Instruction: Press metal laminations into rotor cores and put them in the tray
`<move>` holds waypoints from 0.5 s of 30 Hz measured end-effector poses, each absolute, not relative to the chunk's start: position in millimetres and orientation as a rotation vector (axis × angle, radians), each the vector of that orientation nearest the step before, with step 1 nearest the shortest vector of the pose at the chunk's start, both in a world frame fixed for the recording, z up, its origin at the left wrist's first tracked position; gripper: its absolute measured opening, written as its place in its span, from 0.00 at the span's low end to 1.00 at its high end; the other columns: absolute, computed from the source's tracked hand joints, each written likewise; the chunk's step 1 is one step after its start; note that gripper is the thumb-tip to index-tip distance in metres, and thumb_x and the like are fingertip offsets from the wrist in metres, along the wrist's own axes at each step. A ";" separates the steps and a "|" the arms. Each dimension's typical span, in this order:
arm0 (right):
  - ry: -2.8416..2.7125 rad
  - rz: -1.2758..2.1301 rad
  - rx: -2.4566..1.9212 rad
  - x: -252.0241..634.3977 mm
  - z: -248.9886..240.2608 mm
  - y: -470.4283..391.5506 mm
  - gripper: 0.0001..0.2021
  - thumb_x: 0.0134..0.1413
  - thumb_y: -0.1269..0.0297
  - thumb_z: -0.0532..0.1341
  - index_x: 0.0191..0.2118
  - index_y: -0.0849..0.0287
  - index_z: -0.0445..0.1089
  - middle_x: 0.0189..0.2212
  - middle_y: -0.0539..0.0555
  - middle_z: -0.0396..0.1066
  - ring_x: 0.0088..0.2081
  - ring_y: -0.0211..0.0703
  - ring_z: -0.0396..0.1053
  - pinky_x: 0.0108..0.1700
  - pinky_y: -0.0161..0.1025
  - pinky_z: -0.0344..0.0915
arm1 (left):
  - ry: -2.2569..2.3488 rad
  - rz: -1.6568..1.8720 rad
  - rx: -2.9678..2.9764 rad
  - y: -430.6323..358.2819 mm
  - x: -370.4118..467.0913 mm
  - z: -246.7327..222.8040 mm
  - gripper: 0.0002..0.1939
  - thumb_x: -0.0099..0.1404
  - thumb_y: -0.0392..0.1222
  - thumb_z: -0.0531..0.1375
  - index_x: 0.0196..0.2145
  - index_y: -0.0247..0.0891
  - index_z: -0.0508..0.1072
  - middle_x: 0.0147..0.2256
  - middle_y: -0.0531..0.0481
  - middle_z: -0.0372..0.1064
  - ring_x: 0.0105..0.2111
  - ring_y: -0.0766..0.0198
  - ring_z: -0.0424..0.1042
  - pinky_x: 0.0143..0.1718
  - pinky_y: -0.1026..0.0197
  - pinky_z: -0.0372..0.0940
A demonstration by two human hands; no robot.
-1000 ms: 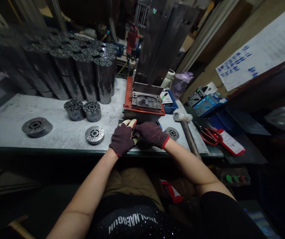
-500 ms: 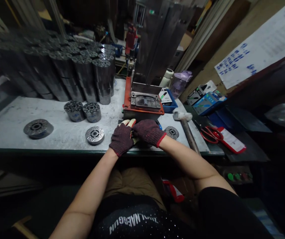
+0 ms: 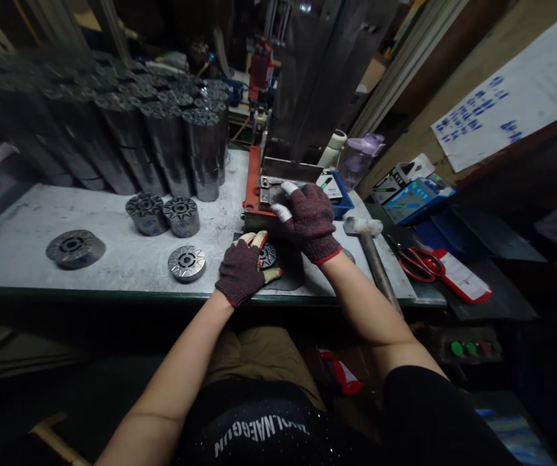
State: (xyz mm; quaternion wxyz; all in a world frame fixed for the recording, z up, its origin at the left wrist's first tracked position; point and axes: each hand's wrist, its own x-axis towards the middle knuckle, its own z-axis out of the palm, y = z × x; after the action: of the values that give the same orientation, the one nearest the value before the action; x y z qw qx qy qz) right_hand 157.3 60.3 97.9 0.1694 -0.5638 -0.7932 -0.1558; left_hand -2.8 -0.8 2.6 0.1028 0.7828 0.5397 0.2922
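Note:
My left hand (image 3: 243,266), in a dark maroon knit glove with pale fingertips, curls around a round slotted metal core (image 3: 267,255) on a dark mat (image 3: 291,266). Much of that core is hidden by the fingers. My right hand (image 3: 310,217), gloved alike with white-covered fingertips, hangs over the metal fixture (image 3: 265,194) on the orange-red base (image 3: 253,171). Its thumb and index finger are apart, with nothing visible between them. To the left lies a flat slotted core (image 3: 187,263). Another core (image 3: 348,255) is partly covered by my right wrist.
Tall stacks of metal cores (image 3: 203,155) fill the back left. Two short stacks (image 3: 181,217) and a single core (image 3: 75,249) stand before them. At right lie a hammer (image 3: 373,259), red-handled scissors (image 3: 421,264) and a blue tray (image 3: 344,204). A purple bottle (image 3: 360,158) stands behind.
My right hand has left the core by my left hand and risen forward to the fixture, its fingers spreading. The core beside my left hand now shows. The view has shifted slightly.

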 end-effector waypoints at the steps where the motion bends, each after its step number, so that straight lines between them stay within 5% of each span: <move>1: -2.256 -0.457 -1.617 158.9 96.5 60.7 0.27 0.69 0.52 0.51 0.63 0.66 0.65 0.52 0.66 0.69 0.53 0.60 0.61 0.56 0.52 0.56 | 1.559 0.866 2.319 -0.8 -3.5 2.3 0.46 0.57 0.57 0.68 0.67 0.36 0.59 0.61 0.35 0.62 0.59 0.43 0.65 0.60 0.46 0.62; 6: -2.432 -0.459 -1.557 168.6 100.9 70.1 0.26 0.68 0.53 0.52 0.62 0.65 0.66 0.54 0.65 0.69 0.55 0.59 0.60 0.56 0.52 0.55 | 1.455 0.912 2.320 1.7 -5.5 -2.8 0.41 0.59 0.49 0.68 0.66 0.35 0.61 0.62 0.37 0.61 0.61 0.46 0.63 0.63 0.49 0.60; 15: -2.329 -0.248 -1.607 162.4 95.5 35.5 0.19 0.71 0.62 0.49 0.54 0.62 0.73 0.49 0.61 0.76 0.51 0.49 0.71 0.51 0.41 0.63 | 1.478 0.913 2.292 1.3 -4.3 -1.1 0.41 0.58 0.51 0.68 0.65 0.36 0.61 0.61 0.37 0.63 0.60 0.46 0.64 0.61 0.47 0.62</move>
State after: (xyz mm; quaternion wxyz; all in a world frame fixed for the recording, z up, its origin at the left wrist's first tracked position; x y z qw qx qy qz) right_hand 162.4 35.5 95.5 0.1500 -0.5593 -0.8107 -0.0865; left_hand -4.3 1.3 -1.1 0.1323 0.7900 0.5092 0.3148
